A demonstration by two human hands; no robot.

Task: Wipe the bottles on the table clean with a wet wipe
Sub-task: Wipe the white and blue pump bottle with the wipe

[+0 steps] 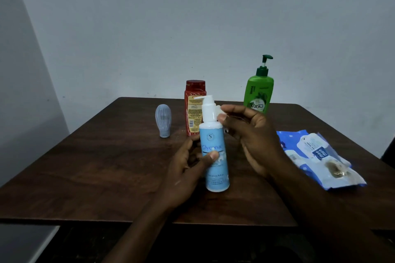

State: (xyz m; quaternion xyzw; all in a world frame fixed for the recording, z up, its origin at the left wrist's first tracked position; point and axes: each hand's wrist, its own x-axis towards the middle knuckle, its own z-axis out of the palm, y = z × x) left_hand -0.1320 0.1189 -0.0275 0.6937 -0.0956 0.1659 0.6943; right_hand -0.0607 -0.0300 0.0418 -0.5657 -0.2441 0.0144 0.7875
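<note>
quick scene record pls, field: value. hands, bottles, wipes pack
left hand: left hand grips the blue pump bottle, held upright
right hand: right hand pinches a white wipe against the bottle's pump collar
red bottle: red bottle upright, behind the blue one
green pump bottle: green pump bottle upright, far right of the table
grey-blue bottle: grey-blue bottle stands narrow end down, left of the red bottle
wipes pack: wipes pack lies flat at the right edge
</note>
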